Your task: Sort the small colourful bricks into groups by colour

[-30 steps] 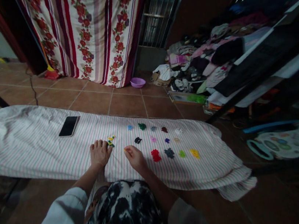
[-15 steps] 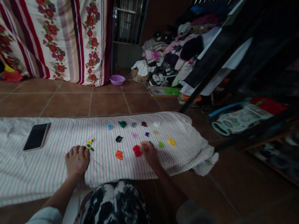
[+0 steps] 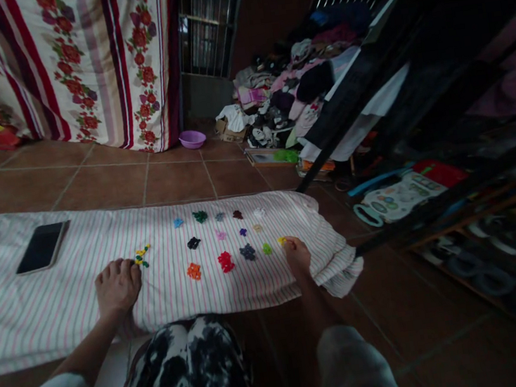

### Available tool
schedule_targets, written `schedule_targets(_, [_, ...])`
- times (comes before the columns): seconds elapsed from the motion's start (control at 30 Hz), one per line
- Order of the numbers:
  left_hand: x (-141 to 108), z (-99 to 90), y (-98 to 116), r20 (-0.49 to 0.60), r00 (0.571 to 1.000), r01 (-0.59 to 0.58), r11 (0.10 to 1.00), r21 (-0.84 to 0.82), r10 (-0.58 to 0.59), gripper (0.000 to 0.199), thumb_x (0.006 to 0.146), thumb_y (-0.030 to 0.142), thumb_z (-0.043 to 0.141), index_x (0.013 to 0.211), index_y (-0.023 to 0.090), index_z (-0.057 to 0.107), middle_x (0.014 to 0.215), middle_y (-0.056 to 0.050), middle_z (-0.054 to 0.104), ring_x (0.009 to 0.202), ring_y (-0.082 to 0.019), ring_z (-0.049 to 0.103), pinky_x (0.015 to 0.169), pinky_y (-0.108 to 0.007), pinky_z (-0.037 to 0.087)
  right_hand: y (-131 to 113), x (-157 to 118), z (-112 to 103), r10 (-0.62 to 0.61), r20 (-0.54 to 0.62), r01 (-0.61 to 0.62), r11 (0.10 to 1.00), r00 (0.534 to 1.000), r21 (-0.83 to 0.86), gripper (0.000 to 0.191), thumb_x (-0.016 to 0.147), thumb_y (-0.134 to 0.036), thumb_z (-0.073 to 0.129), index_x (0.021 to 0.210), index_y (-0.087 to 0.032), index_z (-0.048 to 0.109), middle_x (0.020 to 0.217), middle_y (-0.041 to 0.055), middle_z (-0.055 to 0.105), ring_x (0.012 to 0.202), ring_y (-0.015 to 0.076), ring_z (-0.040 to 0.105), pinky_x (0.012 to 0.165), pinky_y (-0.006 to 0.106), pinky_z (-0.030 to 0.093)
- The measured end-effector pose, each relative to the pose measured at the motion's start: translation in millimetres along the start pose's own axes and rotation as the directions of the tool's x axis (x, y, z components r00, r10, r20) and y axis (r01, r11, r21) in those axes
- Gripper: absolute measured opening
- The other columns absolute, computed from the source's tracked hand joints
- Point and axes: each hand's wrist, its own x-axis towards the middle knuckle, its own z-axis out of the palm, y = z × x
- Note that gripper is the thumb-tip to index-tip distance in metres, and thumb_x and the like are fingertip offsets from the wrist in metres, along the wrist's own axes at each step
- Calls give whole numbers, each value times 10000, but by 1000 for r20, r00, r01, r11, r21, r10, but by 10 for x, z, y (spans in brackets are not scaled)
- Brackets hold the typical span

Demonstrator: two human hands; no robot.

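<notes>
My left hand [image 3: 118,285] lies on the striped cloth [image 3: 167,299], fingers laid down. Its forefinger side is close to a small group of yellow and green pieces [image 3: 142,256]. Over at the right, my right hand [image 3: 298,254] has its fingers pressed together at the small yellow pieces [image 3: 281,240], partly covering them. What lies between the fingertips is too small to make out. Beside it are lime green pieces [image 3: 266,249], a dark grey pile [image 3: 248,252], a red pile [image 3: 225,262] and an orange pile [image 3: 194,271].
More small piles sit behind, among them black [image 3: 193,243], dark green [image 3: 200,216] and white [image 3: 259,213]. A phone [image 3: 43,248] lies at the left. Beyond are a purple basin [image 3: 192,140], heaped clothes [image 3: 291,86] and a dark slanting pole [image 3: 329,156].
My right hand has moved right, from beside the red pile to the yellow pieces, uncovering the dark grey pile. My left hand stays by the yellow and green pieces. The view has shifted slightly.
</notes>
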Motion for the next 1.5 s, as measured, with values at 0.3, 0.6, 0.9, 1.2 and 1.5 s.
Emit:
schedule_targets(0.3, [5, -11, 14, 18, 1000, 7, 1000, -7, -6, 351, 920, 370, 324, 1029, 162, 584, 1060, -115, 605, 963, -283, 530, 797, -390, 345, 187, 310, 17, 103, 151, -81, 986, 983, -144, 347, 742, -324, 412, 875, -148, 680, 910, 103, 689, 859, 205, 609, 836, 311, 452])
schedule_targets(0.6, [13, 32, 1, -3, 1000, -1, 1000, 11, 1, 333, 919, 374, 337, 1019, 173, 583, 1064, -102, 607, 961, -277, 532, 796, -383, 346, 229, 389, 97, 120, 232, -61, 966, 965, -250, 335, 770, -269, 412, 902, -196, 712, 949, 71, 716, 904, 190, 642, 856, 291, 471])
schedule_targets(0.9, [20, 87, -28, -8, 1000, -3, 1000, -17, 3, 326, 911, 363, 352, 1023, 178, 596, 1084, -108, 606, 976, -277, 523, 812, -400, 352, 226, 406, 87, 16, 288, 58, 968, 958, -246, 391, 750, -249, 397, 967, -164, 711, 1022, 87, 710, 978, 193, 640, 961, 327, 453])
schedule_targets(1.2, [24, 128, -76, -31, 999, 24, 997, -72, -26, 269, 890, 297, 405, 1048, 184, 591, 1109, -114, 609, 1001, -276, 523, 845, -418, 360, 261, 473, 65, 33, 293, 37, 973, 955, -229, 387, 728, -315, 404, 934, -183, 703, 972, 97, 704, 927, 224, 635, 910, 356, 473])
schedule_targets(1.5, [36, 168, -93, -32, 997, 70, 988, -136, -75, 229, 897, 269, 407, 1028, 200, 582, 1118, -95, 607, 1033, -262, 529, 856, -411, 371, -629, 118, 445, -316, 128, 314, 949, 940, 35, 395, 797, -352, 379, 965, -138, 666, 951, 139, 672, 894, 231, 605, 841, 373, 481])
